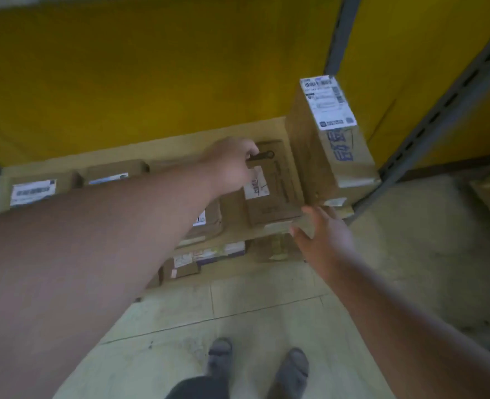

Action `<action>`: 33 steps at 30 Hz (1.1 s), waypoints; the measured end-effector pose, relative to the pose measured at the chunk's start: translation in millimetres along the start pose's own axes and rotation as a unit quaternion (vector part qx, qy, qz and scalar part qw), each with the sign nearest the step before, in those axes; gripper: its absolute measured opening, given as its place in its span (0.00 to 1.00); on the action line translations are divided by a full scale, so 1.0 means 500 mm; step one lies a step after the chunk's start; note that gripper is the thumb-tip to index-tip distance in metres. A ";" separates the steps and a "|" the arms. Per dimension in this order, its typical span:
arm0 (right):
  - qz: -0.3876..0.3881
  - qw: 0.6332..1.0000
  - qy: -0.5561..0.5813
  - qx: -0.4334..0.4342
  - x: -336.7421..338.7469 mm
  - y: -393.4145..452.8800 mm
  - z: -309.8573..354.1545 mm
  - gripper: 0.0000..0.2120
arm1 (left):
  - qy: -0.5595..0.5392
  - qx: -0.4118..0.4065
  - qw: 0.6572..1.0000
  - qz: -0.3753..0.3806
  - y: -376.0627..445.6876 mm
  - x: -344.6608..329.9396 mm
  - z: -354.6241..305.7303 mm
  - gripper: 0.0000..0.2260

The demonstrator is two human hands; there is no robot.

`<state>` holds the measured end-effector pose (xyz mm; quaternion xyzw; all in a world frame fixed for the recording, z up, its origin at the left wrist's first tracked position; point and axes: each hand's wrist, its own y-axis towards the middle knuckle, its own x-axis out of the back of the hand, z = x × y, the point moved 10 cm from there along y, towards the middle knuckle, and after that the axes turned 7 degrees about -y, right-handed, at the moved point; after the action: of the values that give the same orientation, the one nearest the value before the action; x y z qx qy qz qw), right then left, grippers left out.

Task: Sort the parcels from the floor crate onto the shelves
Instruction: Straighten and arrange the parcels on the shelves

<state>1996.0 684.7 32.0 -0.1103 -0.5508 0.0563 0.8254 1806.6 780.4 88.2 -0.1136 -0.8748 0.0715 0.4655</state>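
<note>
Head view: left hand (233,165) grips dark pen-like tool (262,155) over flat parcel (269,188) on shelf (163,151); right hand (323,234) open at near edge. Placing/marking step prob.; next: fetch another from crate, not visible.

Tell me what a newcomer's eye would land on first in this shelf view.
First, the bright yellow back panel filling the top of the view behind the shelf. Next, the tall brown cardboard box with a white shipping label standing upright at the shelf's right end. Then the two bare arms: the left hand grips a dark pen-like tool over a flat brown cardboard parcel, while the right hand reaches open-fingered toward the shelf's front edge.
</note>
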 end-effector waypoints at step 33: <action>-0.242 0.959 0.118 -0.090 -0.021 -0.027 -0.007 0.17 | 0.212 -0.091 0.972 0.033 0.209 -0.018 0.005 0.25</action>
<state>1994.7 669.1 24.8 -0.0530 -0.4628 -0.2084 0.8600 1823.3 878.5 55.8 -0.1968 -0.7549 -0.0190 0.6253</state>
